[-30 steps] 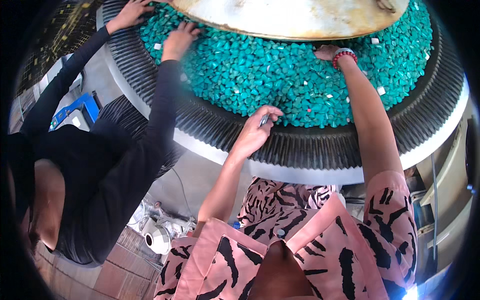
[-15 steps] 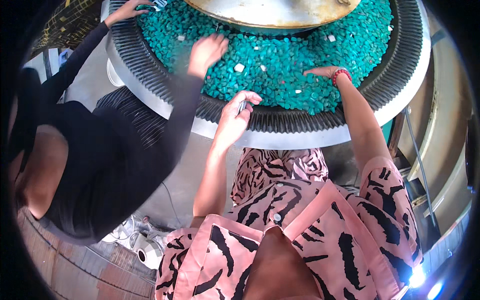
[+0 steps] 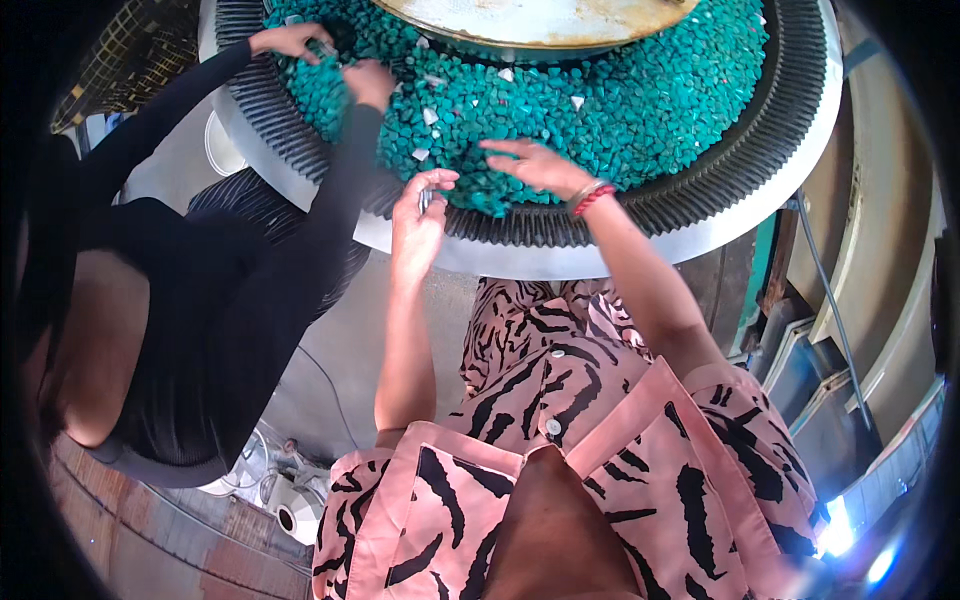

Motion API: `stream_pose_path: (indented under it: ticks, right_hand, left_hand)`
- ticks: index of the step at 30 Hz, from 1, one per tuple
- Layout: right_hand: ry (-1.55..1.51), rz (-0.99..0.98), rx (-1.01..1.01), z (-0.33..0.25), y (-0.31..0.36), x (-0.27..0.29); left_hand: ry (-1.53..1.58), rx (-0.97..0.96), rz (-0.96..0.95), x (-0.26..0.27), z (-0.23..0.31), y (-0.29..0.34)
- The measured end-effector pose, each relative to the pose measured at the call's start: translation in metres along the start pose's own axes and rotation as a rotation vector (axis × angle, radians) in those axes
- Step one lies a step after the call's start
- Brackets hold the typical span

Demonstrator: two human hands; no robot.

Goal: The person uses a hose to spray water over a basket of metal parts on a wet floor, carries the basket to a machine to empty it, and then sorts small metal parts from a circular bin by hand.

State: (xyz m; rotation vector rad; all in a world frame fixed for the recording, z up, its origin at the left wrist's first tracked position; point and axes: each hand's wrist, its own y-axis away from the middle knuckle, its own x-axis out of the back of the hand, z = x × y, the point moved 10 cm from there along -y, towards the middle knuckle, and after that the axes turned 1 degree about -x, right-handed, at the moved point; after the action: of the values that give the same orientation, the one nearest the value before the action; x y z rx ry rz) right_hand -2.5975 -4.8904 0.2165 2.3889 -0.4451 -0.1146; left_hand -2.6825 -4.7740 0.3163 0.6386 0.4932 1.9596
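Green tumbled stones (image 3: 640, 100) fill a round tub in front of me, with a few white pieces (image 3: 430, 117) scattered among them. At the tub's near rim, my left hand (image 3: 415, 225) is closed around a small silvery object (image 3: 425, 200); its kind cannot be made out. My right hand (image 3: 540, 165) has its fingers stretched and apart, just over a dark dip in the stones, with nothing seen in it. Some stones beside its fingertips are blurred by motion.
A rusty-edged pale metal disc (image 3: 540, 22) covers the tub's middle. The tub's ridged black lining (image 3: 640, 212) ends in a pale outer rim (image 3: 520, 262). At left, a co-worker in dark sleeves has one hand (image 3: 288, 40) and another hand (image 3: 370, 85) at the stones.
My right hand has come left across the stones and lifted out, fingers now showing. My left hand has shifted slightly left, still holding the silvery object. The co-worker's nearer hand has moved left.
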Motion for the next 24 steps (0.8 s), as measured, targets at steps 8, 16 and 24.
stream_pose_path:
  ticks: [8, 16, 24]
  right_hand:
    - [0.821, 0.501, -0.054, 0.093, -0.031, 0.222]
    - [0.805, 0.215, -0.312, 0.122, -0.116, 0.179]
    - [0.709, -0.207, -0.449, 0.214, -0.106, 0.173]
  left_hand:
    - [0.135, -0.322, -0.1, -0.039, 0.112, -0.035]
    - [-0.465, -1.254, 0.375, -0.071, 0.368, -0.111]
    - [0.356, -0.531, -0.155, -0.079, 0.24, -0.157]
